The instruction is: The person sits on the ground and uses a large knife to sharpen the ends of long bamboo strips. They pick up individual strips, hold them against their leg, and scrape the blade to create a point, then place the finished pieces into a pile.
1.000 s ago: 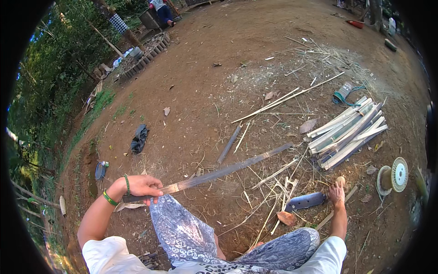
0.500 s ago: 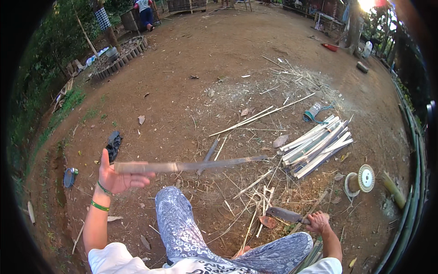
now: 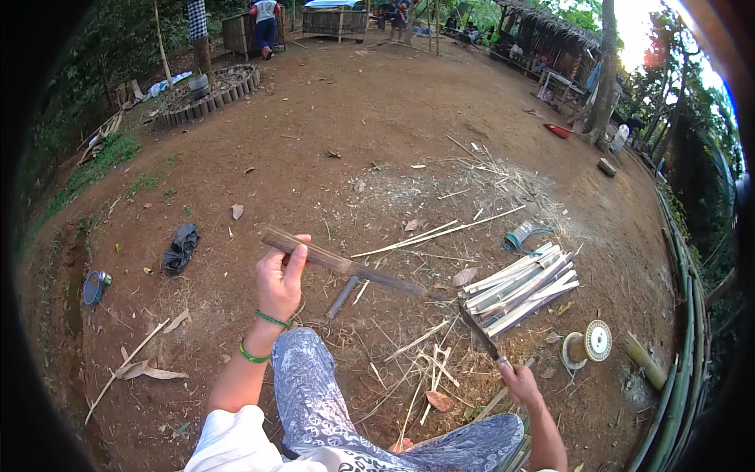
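My left hand is closed round one end of a brown split-bamboo strip, thumb on top. The strip has a node partway along and slopes down to the right above my knee. At the lower right, my right hand grips the handle of a machete, its dark blade pointing up and left. The blade tip is close to the strip's far end; I cannot tell whether they touch. Just beyond the blade lies a pile of pale split-bamboo strips.
Shavings and thin slivers litter the soil before my knees. A spool, a bamboo section and long green poles lie right. A black plastic bag and a blue round object are left. People stand far off.
My left hand has moved right and closed on the bamboo strip, which had lain across its open fingers. The machete blade has swung upward. The whole view has tilted up a little.
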Demonstrator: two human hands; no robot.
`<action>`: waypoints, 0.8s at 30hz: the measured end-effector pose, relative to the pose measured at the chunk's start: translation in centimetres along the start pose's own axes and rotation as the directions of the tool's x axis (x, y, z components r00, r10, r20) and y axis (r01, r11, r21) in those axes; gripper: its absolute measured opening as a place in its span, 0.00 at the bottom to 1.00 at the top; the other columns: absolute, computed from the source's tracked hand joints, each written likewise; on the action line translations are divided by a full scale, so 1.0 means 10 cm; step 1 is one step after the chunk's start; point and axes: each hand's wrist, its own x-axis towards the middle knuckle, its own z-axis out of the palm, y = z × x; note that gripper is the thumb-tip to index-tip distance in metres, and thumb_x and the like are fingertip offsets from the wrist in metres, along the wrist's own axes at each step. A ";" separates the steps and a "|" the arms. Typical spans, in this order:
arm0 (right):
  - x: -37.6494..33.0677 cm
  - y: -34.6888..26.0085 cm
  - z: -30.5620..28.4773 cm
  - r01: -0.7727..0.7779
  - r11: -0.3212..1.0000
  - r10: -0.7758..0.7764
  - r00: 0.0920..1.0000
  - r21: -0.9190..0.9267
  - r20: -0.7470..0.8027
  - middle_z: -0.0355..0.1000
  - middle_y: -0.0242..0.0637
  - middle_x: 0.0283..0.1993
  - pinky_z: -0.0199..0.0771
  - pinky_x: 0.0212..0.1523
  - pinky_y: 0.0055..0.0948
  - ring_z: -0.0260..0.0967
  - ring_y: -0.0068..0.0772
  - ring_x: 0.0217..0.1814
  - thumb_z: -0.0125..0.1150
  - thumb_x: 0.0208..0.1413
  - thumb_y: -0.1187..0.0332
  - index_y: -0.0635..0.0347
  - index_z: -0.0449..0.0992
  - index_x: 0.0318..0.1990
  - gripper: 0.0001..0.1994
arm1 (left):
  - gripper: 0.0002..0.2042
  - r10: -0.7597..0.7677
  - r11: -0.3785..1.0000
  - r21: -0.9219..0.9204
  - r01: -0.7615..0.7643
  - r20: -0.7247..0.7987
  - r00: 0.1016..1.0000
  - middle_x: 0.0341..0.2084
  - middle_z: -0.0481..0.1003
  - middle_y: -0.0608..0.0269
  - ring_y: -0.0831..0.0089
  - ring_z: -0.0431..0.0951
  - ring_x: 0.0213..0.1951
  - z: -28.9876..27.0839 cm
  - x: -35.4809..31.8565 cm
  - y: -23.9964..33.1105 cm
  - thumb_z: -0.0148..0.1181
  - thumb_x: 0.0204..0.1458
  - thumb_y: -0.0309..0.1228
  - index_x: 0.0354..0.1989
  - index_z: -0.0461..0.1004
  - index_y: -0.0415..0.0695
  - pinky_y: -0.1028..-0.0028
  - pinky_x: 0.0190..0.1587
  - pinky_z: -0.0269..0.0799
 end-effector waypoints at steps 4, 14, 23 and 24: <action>-0.14 -0.34 0.49 -0.021 0.802 -0.004 0.999 0.596 0.041 0.72 0.34 0.26 0.75 0.27 0.29 0.71 0.27 0.25 0.51 0.67 0.51 0.62 0.75 0.44 0.20 | 0.12 0.057 0.997 -0.048 -0.060 -0.065 0.996 0.31 0.77 0.61 0.77 0.79 0.32 0.16 -0.13 0.22 0.60 0.61 0.29 0.47 0.69 0.36 0.74 0.37 0.79; -0.58 -0.99 1.94 -0.012 0.506 -0.050 0.998 0.862 0.043 0.73 0.34 0.27 0.75 0.27 0.30 0.71 0.27 0.24 0.61 0.62 0.59 0.61 0.73 0.41 0.13 | 0.07 0.105 0.994 -0.040 -0.105 -0.011 0.994 0.24 0.71 0.73 0.88 0.67 0.25 0.25 -0.25 0.64 0.62 0.60 0.31 0.39 0.77 0.40 0.82 0.26 0.63; -0.55 -0.75 2.70 -0.248 0.446 0.293 0.948 0.860 0.121 0.72 0.36 0.29 0.70 0.30 0.32 0.69 0.27 0.30 0.67 0.56 0.60 0.67 0.76 0.35 0.16 | 0.08 0.117 0.993 -0.004 -0.117 -0.039 0.992 0.29 0.77 0.66 0.85 0.71 0.26 0.25 -0.46 0.72 0.64 0.58 0.30 0.38 0.77 0.37 0.82 0.29 0.67; -0.47 -0.69 2.79 -0.301 0.443 0.309 0.936 0.844 0.171 0.73 0.40 0.33 0.73 0.33 0.37 0.71 0.33 0.33 0.69 0.54 0.60 0.72 0.75 0.41 0.19 | 0.08 0.126 0.992 0.026 -0.125 -0.036 0.991 0.30 0.77 0.65 0.84 0.73 0.27 0.24 -0.48 0.75 0.64 0.58 0.29 0.38 0.77 0.37 0.82 0.29 0.68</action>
